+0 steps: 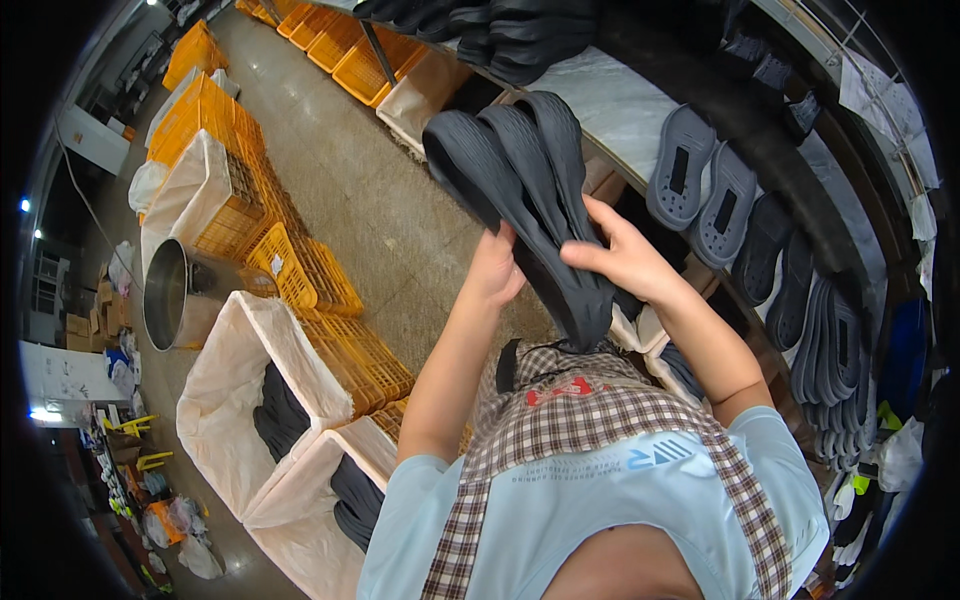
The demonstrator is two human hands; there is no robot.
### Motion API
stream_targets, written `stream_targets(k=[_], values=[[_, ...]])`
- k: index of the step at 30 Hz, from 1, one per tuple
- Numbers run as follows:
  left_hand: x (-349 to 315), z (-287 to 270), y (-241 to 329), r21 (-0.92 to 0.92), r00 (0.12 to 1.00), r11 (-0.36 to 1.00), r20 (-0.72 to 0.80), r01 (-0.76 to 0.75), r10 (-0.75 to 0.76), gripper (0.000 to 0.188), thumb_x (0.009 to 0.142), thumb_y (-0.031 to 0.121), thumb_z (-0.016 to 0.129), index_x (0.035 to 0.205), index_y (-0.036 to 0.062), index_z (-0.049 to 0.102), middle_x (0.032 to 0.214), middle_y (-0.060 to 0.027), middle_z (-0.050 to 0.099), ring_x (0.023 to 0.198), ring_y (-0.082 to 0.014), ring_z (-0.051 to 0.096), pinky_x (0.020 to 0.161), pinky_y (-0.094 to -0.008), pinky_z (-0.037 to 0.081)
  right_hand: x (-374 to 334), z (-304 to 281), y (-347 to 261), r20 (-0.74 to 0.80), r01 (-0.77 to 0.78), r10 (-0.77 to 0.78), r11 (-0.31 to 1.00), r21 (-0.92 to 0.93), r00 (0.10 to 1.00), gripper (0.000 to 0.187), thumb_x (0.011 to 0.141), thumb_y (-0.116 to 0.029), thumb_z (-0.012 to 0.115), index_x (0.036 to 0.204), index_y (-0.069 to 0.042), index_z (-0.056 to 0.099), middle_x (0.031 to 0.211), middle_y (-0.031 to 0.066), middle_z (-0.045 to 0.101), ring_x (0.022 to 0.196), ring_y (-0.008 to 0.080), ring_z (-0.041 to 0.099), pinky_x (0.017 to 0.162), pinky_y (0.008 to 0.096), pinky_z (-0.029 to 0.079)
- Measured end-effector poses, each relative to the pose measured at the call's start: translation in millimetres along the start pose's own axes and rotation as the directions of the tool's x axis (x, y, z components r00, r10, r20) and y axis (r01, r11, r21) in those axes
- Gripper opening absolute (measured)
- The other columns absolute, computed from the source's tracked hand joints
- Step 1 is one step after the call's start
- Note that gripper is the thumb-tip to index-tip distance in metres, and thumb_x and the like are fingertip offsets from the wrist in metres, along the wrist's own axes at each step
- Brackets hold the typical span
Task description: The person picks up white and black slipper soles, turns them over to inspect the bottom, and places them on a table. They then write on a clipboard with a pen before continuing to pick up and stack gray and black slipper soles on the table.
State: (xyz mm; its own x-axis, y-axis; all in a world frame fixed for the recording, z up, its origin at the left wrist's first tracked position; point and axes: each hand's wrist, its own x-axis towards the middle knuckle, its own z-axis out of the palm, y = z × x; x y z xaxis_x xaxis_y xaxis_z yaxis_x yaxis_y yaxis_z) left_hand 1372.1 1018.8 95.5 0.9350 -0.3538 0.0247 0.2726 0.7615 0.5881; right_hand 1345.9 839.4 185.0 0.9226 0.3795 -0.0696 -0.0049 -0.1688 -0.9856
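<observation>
A nested stack of several dark grey foam shoe soles (530, 180) is held up in front of my apron, tilted, with its rounded ends pointing away from me. My left hand (495, 268) grips it along the left edge, its fingers partly hidden behind the soles. On the opposite side my right hand (628, 252) clasps the stack, thumb across the front. Beside it on the bench lie a grey sole with small holes (682, 165) and darker soles (762, 245). A long overlapping row of grey soles (828, 350) sits nearer me at the right.
More dark soles (525, 40) are piled at the bench's far end. Along the left stand yellow-orange crates (350, 355), cloth-lined bins (230, 400) containing dark pieces, and a metal drum (190, 295). Further orange crates (370, 65) line the far side of the concrete floor (340, 170).
</observation>
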Motion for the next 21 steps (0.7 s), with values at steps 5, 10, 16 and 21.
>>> stream_targets(k=[5,10,16,21], values=[[-9.4,15.1,16.7,0.320,0.993,0.940,0.036,-0.120,0.114,0.048,0.094,0.018,0.054,0.136,0.0055,0.036,0.135,-0.0079,0.044,0.122,-0.0213,0.044,0.105,-0.0359,0.034,-2.0,-11.3,12.8,-0.030,0.149,-0.171,0.923,-0.354,0.985,0.076,0.073,-0.020,0.074,0.136,-0.004,0.035,0.140,0.0175,0.038,0.129,0.0304,0.035,0.105,0.0410,0.031],[-23.8,38.4,15.9,0.206,0.995,0.974,0.068,-0.089,0.077,0.046,0.097,0.027,0.045,0.137,0.0058,0.035,0.131,-0.0091,0.047,0.118,-0.0182,0.048,0.101,-0.0304,0.040,3.3,-23.0,17.9,-0.023,0.471,-0.502,0.827,-0.306,0.865,0.051,0.078,0.012,0.042,0.126,-0.005,0.046,0.140,0.0130,0.042,0.124,0.0262,0.044,0.103,0.0378,0.035],[-14.9,27.6,8.7,-0.162,0.988,0.981,-0.096,0.105,-0.121,0.046,0.097,0.026,0.046,0.137,0.0090,0.031,0.123,-0.0124,0.051,0.111,-0.0261,0.055,0.089,-0.0430,0.053,-12.9,-22.3,14.5,0.025,0.000,-0.020,0.783,0.622,0.999,0.036,0.092,-0.020,0.050,0.123,-0.002,0.047,0.117,0.0105,0.054,0.111,0.0181,0.052,0.097,0.0313,0.041],[-14.6,18.1,-3.4,-0.213,0.990,0.969,-0.042,0.125,-0.137,0.047,0.098,0.032,0.043,0.137,0.0092,0.029,0.124,-0.0149,0.050,0.108,-0.0279,0.057,0.088,-0.0423,0.054,-23.3,-13.0,16.6,-0.023,0.018,-0.007,0.855,0.518,1.000,0.050,0.082,-0.016,0.067,0.124,-0.004,0.043,0.122,0.0080,0.048,0.113,0.0163,0.049,0.096,0.0295,0.040]])
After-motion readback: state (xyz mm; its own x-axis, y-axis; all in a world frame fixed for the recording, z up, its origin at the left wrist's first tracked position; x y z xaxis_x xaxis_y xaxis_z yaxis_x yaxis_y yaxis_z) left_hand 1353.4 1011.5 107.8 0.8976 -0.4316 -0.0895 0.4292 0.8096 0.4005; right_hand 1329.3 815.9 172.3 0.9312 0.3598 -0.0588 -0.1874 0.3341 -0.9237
